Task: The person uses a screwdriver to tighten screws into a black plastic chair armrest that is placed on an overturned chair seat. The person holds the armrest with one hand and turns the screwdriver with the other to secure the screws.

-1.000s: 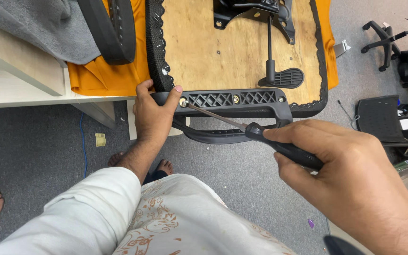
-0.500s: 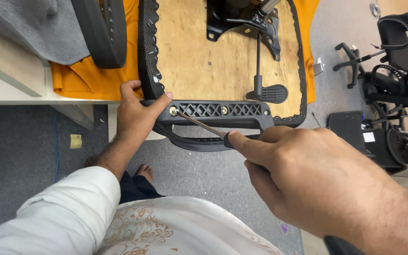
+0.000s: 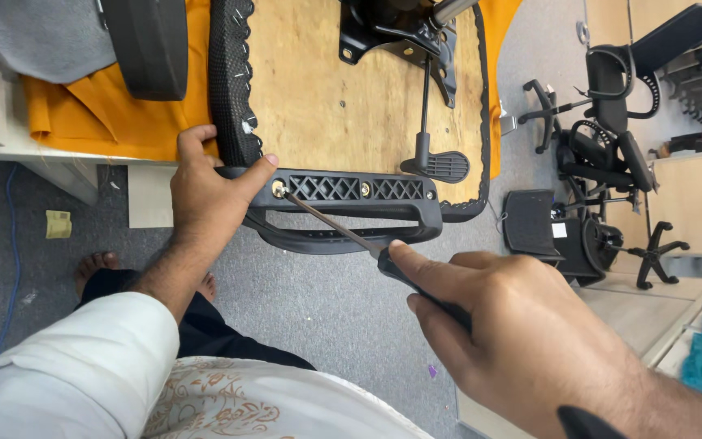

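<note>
Upturned office chair seat with bare plywood underside [image 3: 343,106] lies on the counter [image 3: 10,154] over orange cloth [image 3: 83,122], upper centre of frame; black plastic latticed armrest bracket [image 3: 351,191] sits along its near edge with brass-coloured screws already seated at left and mid-bracket, and how many remain to drive cannot be told. Left hand [image 3: 205,191], fingers clamped on the bracket's left end, steadies it. Right hand [image 3: 513,333], lower right, has fingers closed around the black-handled screwdriver [image 3: 367,244], tip on the leftmost screw [image 3: 279,191]; no containers in view.
</note>
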